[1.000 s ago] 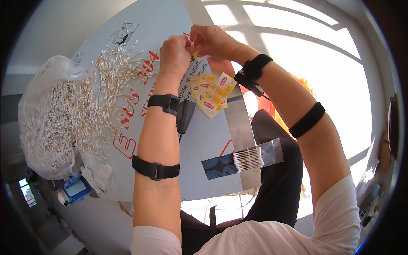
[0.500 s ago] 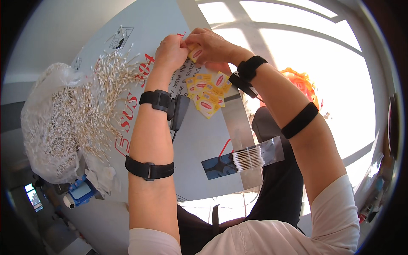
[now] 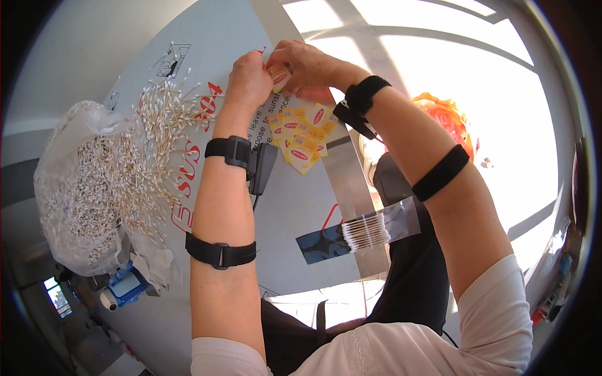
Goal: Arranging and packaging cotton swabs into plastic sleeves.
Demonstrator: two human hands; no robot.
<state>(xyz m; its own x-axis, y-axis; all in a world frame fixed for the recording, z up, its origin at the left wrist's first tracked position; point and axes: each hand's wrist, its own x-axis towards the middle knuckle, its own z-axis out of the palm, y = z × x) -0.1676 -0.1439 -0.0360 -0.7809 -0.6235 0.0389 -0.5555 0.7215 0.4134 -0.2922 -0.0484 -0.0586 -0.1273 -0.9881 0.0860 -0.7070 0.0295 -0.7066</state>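
At the far part of the table, my left hand (image 3: 249, 76) and my right hand (image 3: 308, 65) meet over a small yellow and white printed packet (image 3: 279, 80) with a red oval. My right fingers curl around the packet. My left hand is closed against its left side, with its fingertips partly hidden. Just nearer to me lies a loose pile of similar yellow packets (image 3: 302, 141). A clear plastic sleeve (image 3: 402, 217) with a dark printed end lies by the table's near right edge, and a row of cotton swabs (image 3: 365, 232) shows in it.
Loose cotton swabs (image 3: 157, 156) spill from a clear plastic bag (image 3: 53, 207) at the left. A blue and white object (image 3: 126, 285) sits below the bag. The grey table (image 3: 282, 250) ends near my legs. Something orange (image 3: 442, 119) lies on the sunlit floor.
Both hands stay together at the packet, with only slight finger shifts. The whole view has moved a little; the pile and the sleeve lie as before.
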